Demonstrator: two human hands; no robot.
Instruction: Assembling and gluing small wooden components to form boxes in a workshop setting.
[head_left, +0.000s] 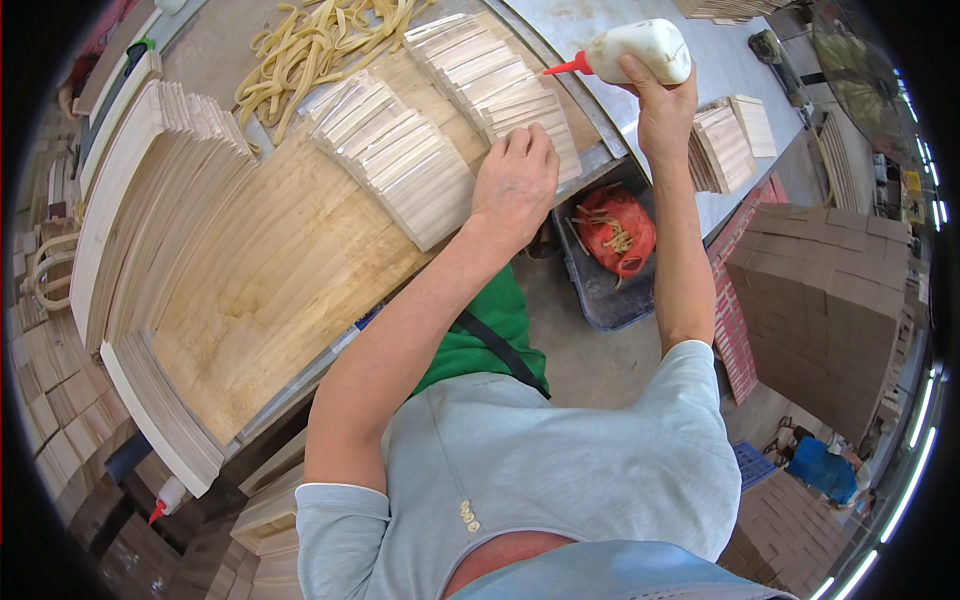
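Squeeze bottle [642, 52], white, upper right of centre; wrapped in right hand [660, 95], thumb and fingers closed. Probably light, soft-walled; best held by body, clear of red nozzle [568, 66]. Wooden slats [490, 80], upper centre, presumably stiff; under left hand [518, 178], fingers bent, grip impossible to tell.

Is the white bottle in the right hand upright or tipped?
Tipped: the white bottle lies sideways in the right hand, its red nozzle pointing left toward the wooden strips.

Yellow rubbery strips [283, 58] lay tangled at the far edge of the wooden tabletop [250, 295]. A red plastic bag [633, 212] sat in a dark plastic bin [600, 302].
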